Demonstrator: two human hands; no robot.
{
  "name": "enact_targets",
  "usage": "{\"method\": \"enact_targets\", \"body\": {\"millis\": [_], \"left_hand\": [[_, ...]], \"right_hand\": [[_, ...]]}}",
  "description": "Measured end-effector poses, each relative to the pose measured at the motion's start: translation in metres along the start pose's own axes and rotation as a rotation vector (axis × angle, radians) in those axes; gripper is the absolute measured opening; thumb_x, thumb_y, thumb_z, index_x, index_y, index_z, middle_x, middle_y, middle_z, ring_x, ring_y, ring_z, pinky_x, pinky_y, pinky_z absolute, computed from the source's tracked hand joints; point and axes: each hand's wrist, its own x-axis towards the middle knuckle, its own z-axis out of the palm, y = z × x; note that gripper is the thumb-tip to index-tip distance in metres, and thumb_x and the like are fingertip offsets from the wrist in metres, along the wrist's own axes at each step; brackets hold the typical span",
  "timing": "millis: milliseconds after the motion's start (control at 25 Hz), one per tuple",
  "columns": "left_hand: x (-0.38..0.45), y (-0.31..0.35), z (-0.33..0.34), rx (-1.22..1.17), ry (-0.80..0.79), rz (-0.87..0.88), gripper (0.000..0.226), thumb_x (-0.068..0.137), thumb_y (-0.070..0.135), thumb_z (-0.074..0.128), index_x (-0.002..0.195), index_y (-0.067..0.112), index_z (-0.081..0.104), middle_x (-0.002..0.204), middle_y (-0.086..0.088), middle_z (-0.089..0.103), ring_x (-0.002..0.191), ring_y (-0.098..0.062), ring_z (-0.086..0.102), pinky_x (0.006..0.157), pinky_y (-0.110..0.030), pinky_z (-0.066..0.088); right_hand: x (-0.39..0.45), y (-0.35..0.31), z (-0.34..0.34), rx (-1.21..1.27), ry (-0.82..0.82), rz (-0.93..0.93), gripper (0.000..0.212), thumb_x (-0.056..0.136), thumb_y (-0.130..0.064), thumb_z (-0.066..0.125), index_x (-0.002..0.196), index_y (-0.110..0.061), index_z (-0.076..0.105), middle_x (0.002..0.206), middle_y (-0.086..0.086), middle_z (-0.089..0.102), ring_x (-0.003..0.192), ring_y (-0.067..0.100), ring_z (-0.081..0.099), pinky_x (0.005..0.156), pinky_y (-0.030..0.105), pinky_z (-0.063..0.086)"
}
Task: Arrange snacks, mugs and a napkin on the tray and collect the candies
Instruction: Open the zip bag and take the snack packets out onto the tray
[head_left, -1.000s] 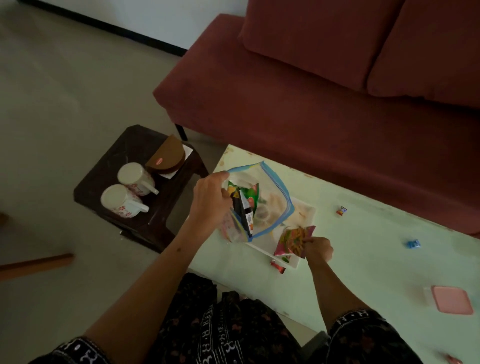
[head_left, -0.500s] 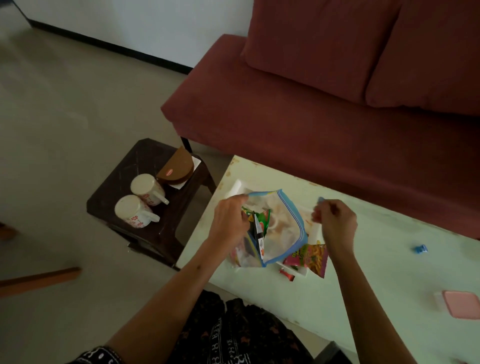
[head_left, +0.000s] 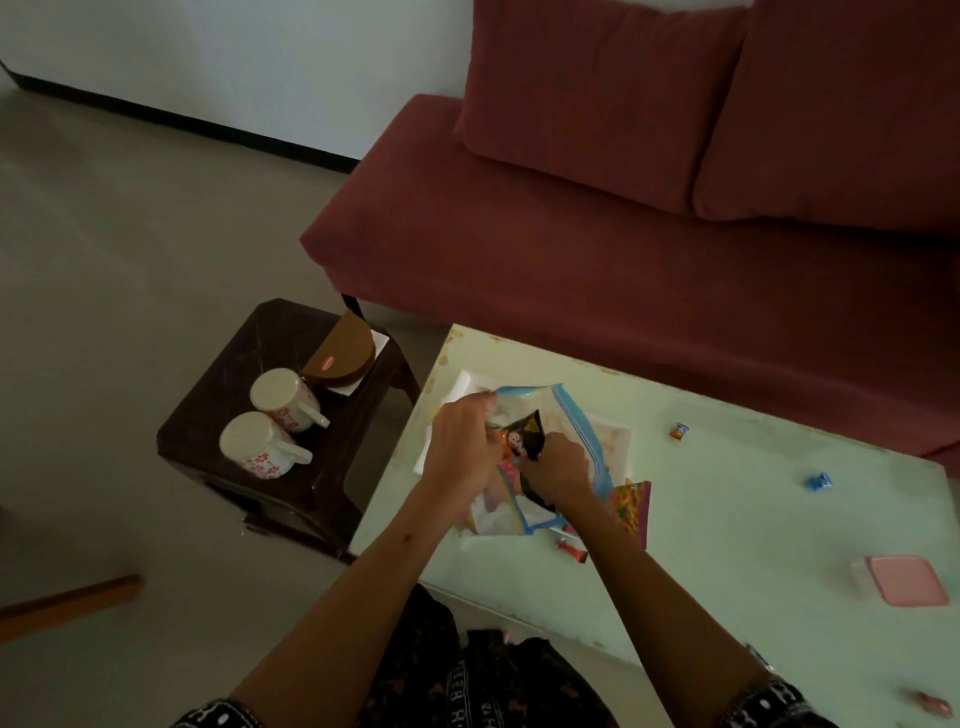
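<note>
Head view: left hand (head_left: 462, 447) grips zip bag (head_left: 576, 436); right hand (head_left: 563, 467) pinches dark snack packet (head_left: 525, 436).

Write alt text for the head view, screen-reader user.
Over a pale green table, the left hand holds open a blue-edged zip bag above a white tray while the right hand grips a dark snack packet at its mouth. Two white floral mugs lie on a dark stool to the left; loose candies dot the table.
</note>
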Motion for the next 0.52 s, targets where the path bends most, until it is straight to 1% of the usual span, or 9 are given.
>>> {"method": "enact_targets", "body": {"millis": [80, 120, 200, 280, 360, 400, 440, 480, 520], "left_hand": [[0.006, -0.003, -0.001, -0.009, 0.012, 0.005, 0.038, 0.078, -0.001, 0.055, 0.116, 0.003, 0.059, 0.111, -0.019, 0.067, 0.105, -0.033, 0.06, 0.091, -0.037, 0.046], [0.01, -0.005, -0.002, -0.01, 0.015, -0.002, 0.039, 0.077, -0.001, 0.054, 0.116, 0.001, 0.059, 0.111, -0.021, 0.067, 0.105, -0.035, 0.06, 0.091, -0.037, 0.046], [0.021, -0.009, -0.002, 0.016, 0.018, -0.053, 0.044, 0.077, -0.003, 0.054, 0.12, 0.002, 0.056, 0.116, -0.022, 0.064, 0.11, -0.036, 0.057, 0.095, -0.037, 0.041], [0.031, -0.014, 0.0, 0.042, 0.032, -0.089, 0.046, 0.077, -0.004, 0.052, 0.123, 0.003, 0.055, 0.118, -0.021, 0.063, 0.113, -0.034, 0.054, 0.099, -0.036, 0.037], [0.039, -0.018, 0.001, 0.039, 0.045, -0.118, 0.046, 0.077, -0.004, 0.051, 0.122, 0.003, 0.055, 0.117, -0.021, 0.063, 0.112, -0.035, 0.054, 0.099, -0.038, 0.038], [0.043, -0.019, 0.001, 0.039, 0.051, -0.129, 0.046, 0.077, -0.004, 0.051, 0.122, 0.003, 0.056, 0.116, -0.021, 0.064, 0.111, -0.036, 0.055, 0.099, -0.039, 0.039], [0.046, -0.021, 0.001, 0.043, 0.058, -0.134, 0.045, 0.076, -0.004, 0.051, 0.121, 0.002, 0.056, 0.115, -0.022, 0.064, 0.109, -0.037, 0.056, 0.097, -0.039, 0.04], [0.049, -0.022, 0.002, 0.051, 0.068, -0.136, 0.045, 0.076, -0.005, 0.052, 0.121, 0.002, 0.057, 0.113, -0.023, 0.065, 0.108, -0.038, 0.057, 0.096, -0.04, 0.042], [0.051, -0.023, 0.003, 0.062, 0.08, -0.133, 0.044, 0.077, -0.005, 0.053, 0.12, 0.002, 0.057, 0.112, -0.023, 0.065, 0.106, -0.037, 0.058, 0.094, -0.039, 0.043]], "right_hand": [[-0.005, 0.0, -0.026, -0.004, 0.002, -0.073, 0.03, 0.084, -0.027, 0.063, 0.095, 0.001, 0.065, 0.097, 0.021, 0.068, 0.096, 0.034, 0.063, 0.077, 0.035, 0.045], [-0.007, 0.003, -0.045, 0.032, 0.03, -0.099, 0.03, 0.082, -0.029, 0.066, 0.091, -0.001, 0.067, 0.093, 0.021, 0.069, 0.091, 0.033, 0.064, 0.072, 0.035, 0.045], [-0.009, 0.014, -0.086, 0.174, 0.148, -0.108, 0.029, 0.075, -0.033, 0.074, 0.084, -0.006, 0.071, 0.082, 0.018, 0.07, 0.079, 0.03, 0.065, 0.065, 0.034, 0.044], [-0.005, 0.031, -0.124, 0.383, 0.314, -0.085, 0.028, 0.068, -0.034, 0.08, 0.083, -0.011, 0.074, 0.071, 0.011, 0.07, 0.068, 0.024, 0.064, 0.064, 0.037, 0.049], [0.011, 0.054, -0.145, 0.53, 0.502, -0.01, 0.028, 0.067, -0.034, 0.08, 0.084, -0.012, 0.074, 0.062, 0.0, 0.065, 0.059, 0.017, 0.06, 0.058, 0.03, 0.048], [0.022, 0.065, -0.148, 0.564, 0.606, 0.046, 0.026, 0.07, -0.033, 0.078, 0.083, -0.011, 0.074, 0.058, -0.003, 0.061, 0.053, 0.014, 0.056, 0.052, 0.024, 0.045], [0.035, 0.076, -0.144, 0.582, 0.691, 0.111, 0.023, 0.074, -0.03, 0.074, 0.083, -0.008, 0.073, 0.055, -0.004, 0.058, 0.05, 0.012, 0.051, 0.048, 0.022, 0.041], [0.049, 0.088, -0.136, 0.593, 0.738, 0.183, 0.023, 0.079, -0.026, 0.07, 0.085, -0.004, 0.073, 0.058, 0.0, 0.06, 0.052, 0.015, 0.05, 0.05, 0.023, 0.038], [0.063, 0.1, -0.123, 0.604, 0.749, 0.256, 0.024, 0.082, -0.022, 0.067, 0.09, 0.0, 0.072, 0.067, 0.008, 0.065, 0.059, 0.02, 0.054, 0.056, 0.025, 0.038]]}}
